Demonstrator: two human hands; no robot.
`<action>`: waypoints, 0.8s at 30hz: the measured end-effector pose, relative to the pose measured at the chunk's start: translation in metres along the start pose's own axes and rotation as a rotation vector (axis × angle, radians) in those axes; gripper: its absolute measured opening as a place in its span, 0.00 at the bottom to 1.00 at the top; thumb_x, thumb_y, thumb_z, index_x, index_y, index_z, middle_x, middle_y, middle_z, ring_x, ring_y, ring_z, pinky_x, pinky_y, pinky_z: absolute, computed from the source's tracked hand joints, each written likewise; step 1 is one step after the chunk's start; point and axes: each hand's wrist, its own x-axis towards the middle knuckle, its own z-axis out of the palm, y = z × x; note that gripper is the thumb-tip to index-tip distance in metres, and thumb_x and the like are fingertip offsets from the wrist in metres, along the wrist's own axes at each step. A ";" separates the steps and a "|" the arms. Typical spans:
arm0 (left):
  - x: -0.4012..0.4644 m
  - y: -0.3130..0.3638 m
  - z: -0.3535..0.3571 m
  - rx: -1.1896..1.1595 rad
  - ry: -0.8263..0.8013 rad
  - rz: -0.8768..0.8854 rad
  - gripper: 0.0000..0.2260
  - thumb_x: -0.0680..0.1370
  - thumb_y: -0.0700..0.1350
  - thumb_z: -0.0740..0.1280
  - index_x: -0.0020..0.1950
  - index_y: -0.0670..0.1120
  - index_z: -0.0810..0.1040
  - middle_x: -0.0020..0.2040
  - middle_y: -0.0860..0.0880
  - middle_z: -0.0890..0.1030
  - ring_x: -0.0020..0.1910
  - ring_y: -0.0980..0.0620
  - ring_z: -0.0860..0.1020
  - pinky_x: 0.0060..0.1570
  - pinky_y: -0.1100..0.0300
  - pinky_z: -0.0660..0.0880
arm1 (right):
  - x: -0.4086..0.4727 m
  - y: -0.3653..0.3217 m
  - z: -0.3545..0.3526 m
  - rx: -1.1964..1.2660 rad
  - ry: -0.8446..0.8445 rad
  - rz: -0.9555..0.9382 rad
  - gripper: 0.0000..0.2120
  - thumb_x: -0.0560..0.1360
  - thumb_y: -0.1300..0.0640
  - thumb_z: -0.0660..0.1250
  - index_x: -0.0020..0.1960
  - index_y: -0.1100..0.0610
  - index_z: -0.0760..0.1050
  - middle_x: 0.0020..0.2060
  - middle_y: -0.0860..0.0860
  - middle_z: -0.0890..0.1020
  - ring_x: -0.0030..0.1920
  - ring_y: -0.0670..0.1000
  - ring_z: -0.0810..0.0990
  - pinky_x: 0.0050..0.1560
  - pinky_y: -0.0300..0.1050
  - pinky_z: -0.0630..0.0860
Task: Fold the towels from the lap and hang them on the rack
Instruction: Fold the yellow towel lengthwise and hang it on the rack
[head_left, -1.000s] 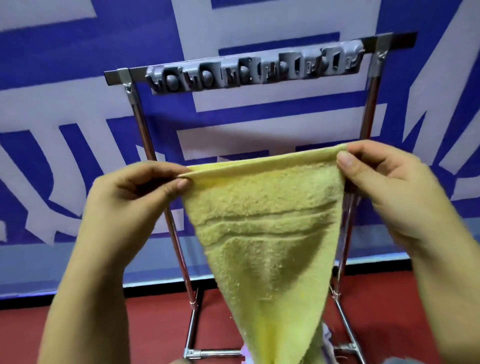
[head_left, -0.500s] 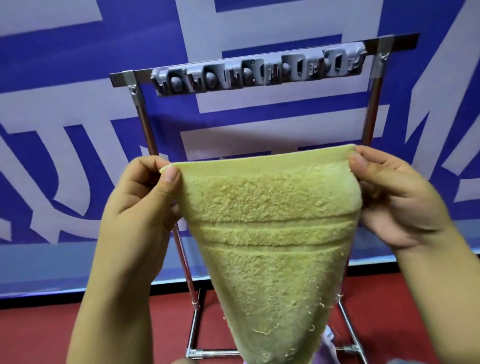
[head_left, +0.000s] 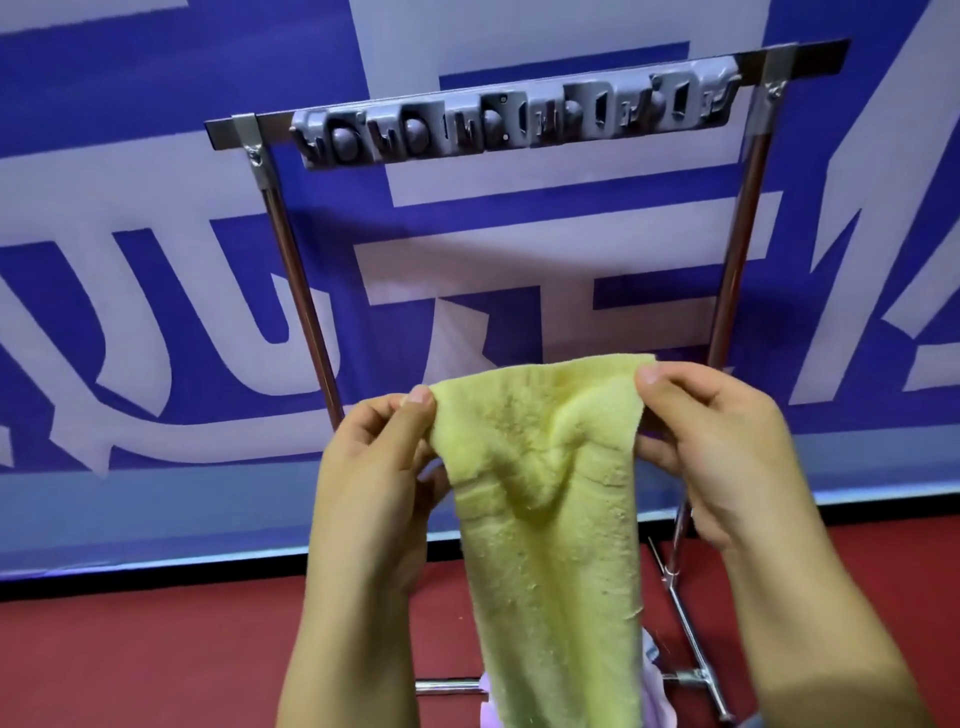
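Observation:
A yellow towel hangs in front of me, held up by its top edge. My left hand pinches its top left corner between thumb and fingers. My right hand pinches the top right corner. The top edge sags in a slack fold between the two hands, and the cloth narrows downward out of the frame's bottom. Behind it stands the metal rack, with a grey clip strip along its top bar, well above both hands. A bit of lilac cloth shows under the towel.
A blue and white banner covers the wall right behind the rack. The floor is dark red. The rack's foot bars spread over the floor at the lower right.
My hands have come closer together and dropped lower in the view, so the towel's top edge went from taut to slack with a fold in the middle.

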 end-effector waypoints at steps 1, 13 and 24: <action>-0.004 -0.002 0.003 0.003 -0.012 -0.001 0.07 0.78 0.42 0.65 0.40 0.45 0.73 0.33 0.46 0.77 0.33 0.51 0.77 0.30 0.60 0.76 | -0.006 0.004 0.001 -0.028 0.029 -0.042 0.10 0.76 0.63 0.64 0.38 0.55 0.80 0.30 0.47 0.84 0.34 0.44 0.83 0.32 0.39 0.79; -0.039 -0.006 0.020 0.273 -0.063 0.146 0.04 0.72 0.41 0.72 0.37 0.45 0.80 0.35 0.48 0.83 0.37 0.51 0.82 0.48 0.50 0.81 | -0.050 0.008 0.021 -0.413 -0.022 -0.322 0.08 0.72 0.57 0.69 0.44 0.43 0.81 0.42 0.42 0.82 0.45 0.35 0.79 0.42 0.22 0.69; -0.048 -0.004 0.025 0.214 -0.056 0.146 0.02 0.71 0.39 0.73 0.39 0.45 0.83 0.40 0.48 0.86 0.43 0.50 0.85 0.47 0.56 0.81 | -0.063 0.007 0.030 -0.311 -0.155 -0.295 0.09 0.74 0.60 0.66 0.48 0.51 0.83 0.44 0.43 0.80 0.45 0.33 0.77 0.39 0.21 0.68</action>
